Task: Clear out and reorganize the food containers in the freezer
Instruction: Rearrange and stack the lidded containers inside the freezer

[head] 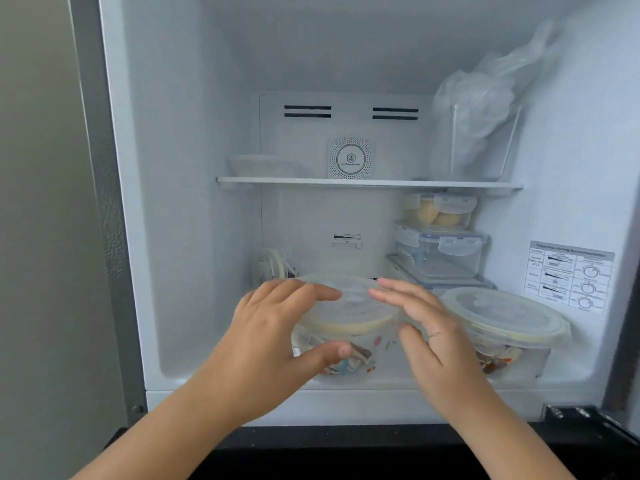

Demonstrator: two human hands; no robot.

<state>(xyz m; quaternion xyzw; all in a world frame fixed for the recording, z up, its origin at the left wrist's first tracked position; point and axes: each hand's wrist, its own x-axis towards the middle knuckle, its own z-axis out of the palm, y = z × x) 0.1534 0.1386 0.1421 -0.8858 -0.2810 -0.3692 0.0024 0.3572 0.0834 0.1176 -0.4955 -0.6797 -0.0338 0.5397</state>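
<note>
White freezer compartment [180,202] stands open, frosty plastic walls, grey wall of the room at far left, dark strip below the front sill. Back panel has two pairs of vent slots and a round perforated deodorizer [350,158]. One shelf [367,182] splits the space: on it a low clear tub [261,166] at left, a tall clear container [481,143] at right with a crumpled plastic bag [485,81] stuffed in its top. Below the shelf, right rear, a stack of clip-lid boxes [441,237], top one showing pale yellow lumps. Round lidded container [349,317] sits on the freezer floor, front centre, printed glass sides, cloudy lid. Left hand [277,327] curls round its left side, fingers over the lid, thumb on the glass wall. Right hand [426,323] is at its right edge, fingers spread over the lid, thumb at the rim; blurred, firm grip cannot be told. Second round container [505,320] just beside it on the right, touching or nearly. Small round item [273,265] stands on edge at rear left. Settings sticker [568,275] on the right wall.
</note>
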